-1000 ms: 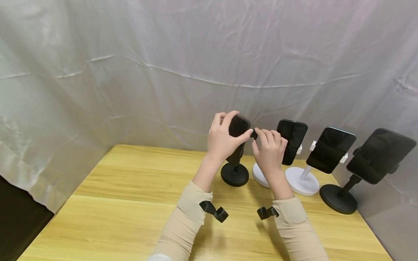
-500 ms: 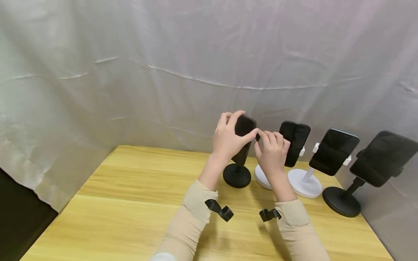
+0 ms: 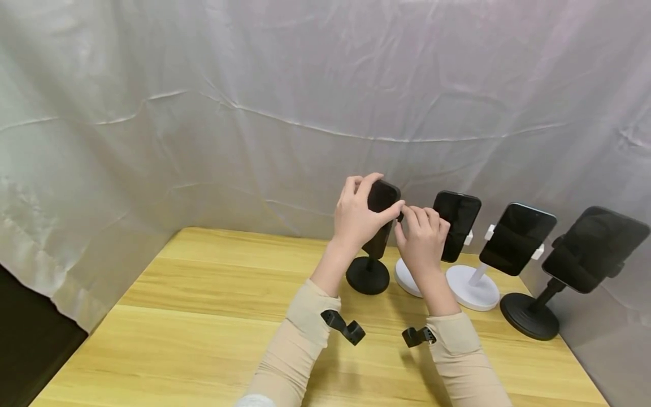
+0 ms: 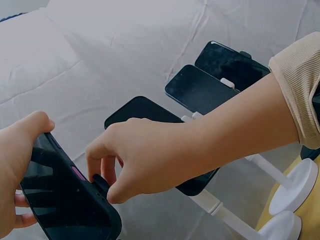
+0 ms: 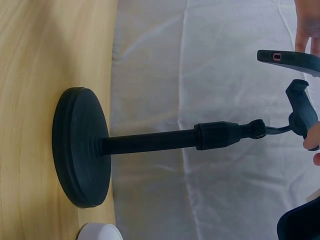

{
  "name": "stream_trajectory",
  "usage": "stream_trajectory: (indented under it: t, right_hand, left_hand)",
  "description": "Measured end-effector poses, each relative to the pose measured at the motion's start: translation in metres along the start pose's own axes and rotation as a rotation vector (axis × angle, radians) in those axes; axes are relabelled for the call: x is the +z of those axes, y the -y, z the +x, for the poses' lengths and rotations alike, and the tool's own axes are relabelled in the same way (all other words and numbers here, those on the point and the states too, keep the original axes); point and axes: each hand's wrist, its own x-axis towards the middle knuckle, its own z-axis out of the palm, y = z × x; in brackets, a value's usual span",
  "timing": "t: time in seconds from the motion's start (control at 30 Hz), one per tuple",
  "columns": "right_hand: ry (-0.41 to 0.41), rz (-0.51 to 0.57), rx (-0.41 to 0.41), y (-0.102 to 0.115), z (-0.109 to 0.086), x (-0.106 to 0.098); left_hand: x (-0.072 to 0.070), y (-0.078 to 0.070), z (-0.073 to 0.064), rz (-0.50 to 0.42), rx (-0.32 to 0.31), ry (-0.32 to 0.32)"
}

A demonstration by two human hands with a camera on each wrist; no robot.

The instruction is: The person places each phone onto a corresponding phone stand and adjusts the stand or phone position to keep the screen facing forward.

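Observation:
In the head view my left hand [image 3: 356,217] holds a dark phone [image 3: 383,195] by its edges, thumb on the right side and fingers on the left. The phone is above the round black base [image 3: 368,276] of a phone stand. My right hand [image 3: 423,234] pinches one end of that stand's black clamp [image 5: 301,112]. In the right wrist view the phone [image 5: 290,60] is apart from the clamp's other arm, with a small gap between. The left wrist view has the right fingers and the clamp end close beside the phone's edge. The left thumb partly hides the clamp in the head view.
To the right stand several more phones on stands: one phone [image 3: 459,226] on a white stand, another phone [image 3: 517,238] on a white stand, and a phone [image 3: 595,249] on a black stand. All are on a wooden table [image 3: 203,328] before a grey cloth backdrop [image 3: 305,85].
Both hands and the phone have shifted slightly to the right, the left hand more than the right. The left thumb now covers more of the clamp's end. Over the last half second little differs.

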Motion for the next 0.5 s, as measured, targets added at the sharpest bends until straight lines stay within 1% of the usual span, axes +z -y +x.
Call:
stream_trajectory:
  t: [0.37,0.5]
  right_hand:
    - [0.042,-0.019,-0.001,-0.0033,0.0012,-0.0006]
    - [0.040,-0.020,0.011,-0.0031,0.0013,-0.0006]
  left_hand:
    - [0.0075,-0.0033,0.0067,0.011,-0.002,0.002]
    - [0.0094,-0.0047,0.0076,0.017,-0.007,0.000]
